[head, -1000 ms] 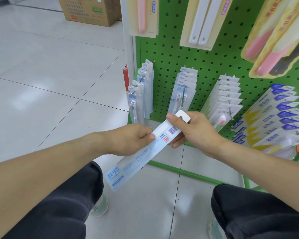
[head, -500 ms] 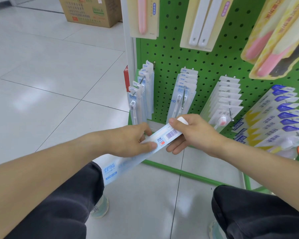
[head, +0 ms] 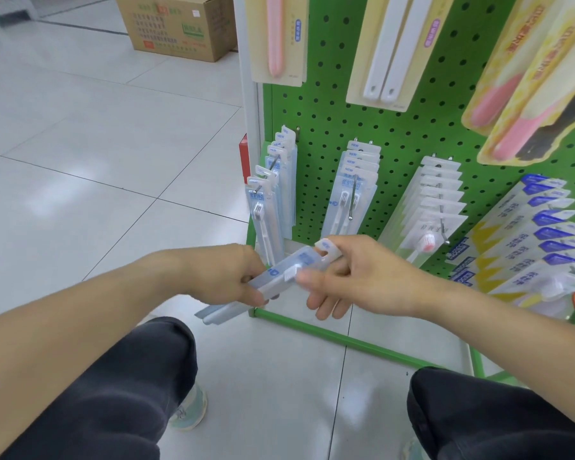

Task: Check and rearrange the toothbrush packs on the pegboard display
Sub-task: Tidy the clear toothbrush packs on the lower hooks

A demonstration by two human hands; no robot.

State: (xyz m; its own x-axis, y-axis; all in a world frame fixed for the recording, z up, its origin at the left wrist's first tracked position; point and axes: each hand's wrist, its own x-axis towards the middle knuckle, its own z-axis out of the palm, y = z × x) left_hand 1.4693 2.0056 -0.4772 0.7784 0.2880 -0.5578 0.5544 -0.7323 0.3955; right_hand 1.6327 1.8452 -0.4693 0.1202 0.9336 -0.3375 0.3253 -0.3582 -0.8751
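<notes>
Toothbrush pack (head: 281, 275) is off its peg and out in the air, low in front of the green pegboard (head: 395, 127), lying slantwise between both hands with its hang-tab end up toward the board. Head view, the only 1 on offer: the left hand (head: 236, 277) has its fingers curled round the pack's middle and grips it firmly. The right hand (head: 352, 277) is looser, thumb and forefinger at the tab end, the other fingers spread and hanging relaxed below; whether that pinch truly closes on the tab is blurred, so I read it as a light hold at best. My call is that this is the checking step, the pack turned over for a look before it goes back. The next move wants the tab's hole lined up square with a hook tip, and the nearest candidates are the left-hand row of packs (head: 273, 194) and the middle row (head: 352, 194), whose bare hook (head: 354, 200) juts out over the front pack. The thin tab could miss or bend if pushed on crooked.

Round about: a third row of clear packs (head: 429, 207), a blue-and-yellow row (head: 525, 240) at the right, bigger pink and white packs hung above. Pale glossy floor tiles (head: 97, 144), a cardboard box (head: 176, 24) behind, and the person's dark-trousered knees low in shot.
</notes>
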